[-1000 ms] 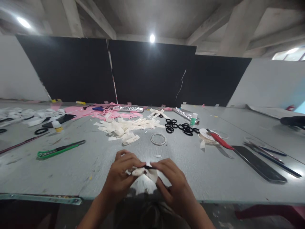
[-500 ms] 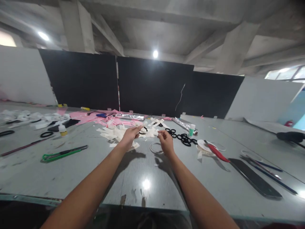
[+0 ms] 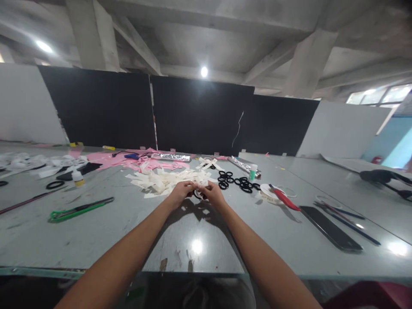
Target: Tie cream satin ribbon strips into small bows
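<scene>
My left hand point(image 3: 183, 193) and my right hand point(image 3: 210, 193) meet just above the table, fingertips pinched together. Between them is a black ring point(image 3: 196, 195), mostly covered by the fingers; a pale bit shows beside it, too small to name. Just behind the hands spreads a heap of cream-coloured strips point(image 3: 157, 182). Several more black rings point(image 3: 246, 187) lie to the right of my right hand. Past them, a roll of white tape point(image 3: 266, 189) rests on the table.
A green cutter knife point(image 3: 80, 210) and a small bottle point(image 3: 77, 178) are on the left. A green-and-white glue stick point(image 3: 252, 172) stands behind the rings. On the right lie a red-handled tool point(image 3: 285, 199) and a flat dark slab point(image 3: 331, 228). Foil point(image 3: 172, 158) and pink sheets point(image 3: 106, 160) lie behind.
My hands were apart, the left with the black ring near the strips, the right in a pinch. They have come together at the ring. The grey ring on the table no longer shows clearly.
</scene>
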Motion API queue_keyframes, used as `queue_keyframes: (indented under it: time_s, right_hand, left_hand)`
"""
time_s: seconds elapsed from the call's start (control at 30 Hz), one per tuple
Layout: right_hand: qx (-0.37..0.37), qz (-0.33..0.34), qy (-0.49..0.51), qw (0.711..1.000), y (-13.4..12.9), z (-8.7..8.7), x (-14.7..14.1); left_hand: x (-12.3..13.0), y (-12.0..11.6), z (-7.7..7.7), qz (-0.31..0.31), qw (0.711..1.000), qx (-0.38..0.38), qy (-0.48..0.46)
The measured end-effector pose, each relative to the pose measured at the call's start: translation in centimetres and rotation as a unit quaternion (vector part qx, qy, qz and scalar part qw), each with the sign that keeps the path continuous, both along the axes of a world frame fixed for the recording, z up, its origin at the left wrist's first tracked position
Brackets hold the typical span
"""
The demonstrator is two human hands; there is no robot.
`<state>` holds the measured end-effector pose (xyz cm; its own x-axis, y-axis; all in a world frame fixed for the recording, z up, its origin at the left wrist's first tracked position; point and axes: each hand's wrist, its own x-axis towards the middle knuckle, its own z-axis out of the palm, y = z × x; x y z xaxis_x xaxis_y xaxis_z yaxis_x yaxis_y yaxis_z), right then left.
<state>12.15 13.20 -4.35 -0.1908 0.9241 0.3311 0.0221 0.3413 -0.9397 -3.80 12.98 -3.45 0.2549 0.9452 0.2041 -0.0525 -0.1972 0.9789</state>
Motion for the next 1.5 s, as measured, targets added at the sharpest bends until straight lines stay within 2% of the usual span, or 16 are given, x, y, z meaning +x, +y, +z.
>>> queue_keyframes:
  time_s: [0.07,0.2,0.37,0.53,0.7,0.9,1.03,1.13,1.3,1.5]
  right_hand:
    - [-0.008,-0.002,0.006,1.000,0.1,0.0,0.2]
    - [0.003,-0.040,0.032,0.999,0.3,-0.1,0.6]
    - [0.019,-0.038,0.008,0.999,0.1,-0.1,0.5]
    - [0.015,-0.076,0.013,0.997,0.1,-0.2,0.5]
    - [-0.066,-0.018,0.043,0.997,-0.2,-0.2,0.5]
    - [-0.040,-0.023,-0.041,0.998,0.3,-0.7,0.8]
    - [-0.064,0.016,-0.039,0.997,0.7,-0.8,0.9]
    - [-0.064,0.011,-0.030,0.997,0.8,-0.7,0.9]
    - [-0.045,0.010,0.000,0.999,0.6,-0.5,0.6]
    - [-0.015,-0.004,0.024,1.000,0.5,-0.6,0.3]
  left_hand:
    - [0.2,-0.2,-0.1,-0.017,1.000,0.000,0.003]
    - [0.6,-0.5,-0.2,-0.012,0.999,-0.025,-0.028]
    - [0.9,-0.9,0.1,0.013,1.000,0.004,0.025]
    - [0.9,-0.9,0.2,0.022,0.999,0.011,0.041]
    - [0.6,-0.3,-0.3,0.034,0.998,0.028,0.039]
    - [0.4,0.0,-0.8,0.029,0.995,0.050,0.078]
    - [0.4,-0.2,-0.6,0.028,0.993,0.082,0.078]
    - [0.4,-0.3,-0.5,0.022,0.995,0.083,0.059]
    - [0.2,0.0,-0.8,-0.023,0.994,0.102,0.024]
    - [-0.3,-0.1,-0.8,0.011,0.985,0.123,0.119]
